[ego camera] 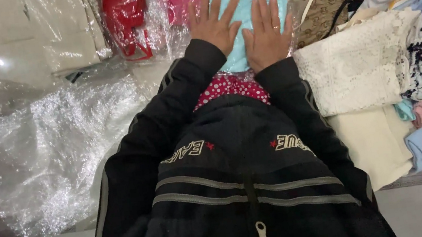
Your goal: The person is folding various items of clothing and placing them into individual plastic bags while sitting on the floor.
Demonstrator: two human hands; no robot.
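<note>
Now both flat: left hand [213, 20], right hand [267, 31], on light-blue cloth [248, 6], clothes pile [355, 68] crowding right.

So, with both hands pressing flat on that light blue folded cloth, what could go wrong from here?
The left hand and right hand press the light blue cloth inside thin clear plastic wrap; hard pressure might split the film or crease the fold. The cloth rests on a red dotted fabric over the lap, so it could slide off. The crowded clothes pile alongside may snag a sleeve.
</note>
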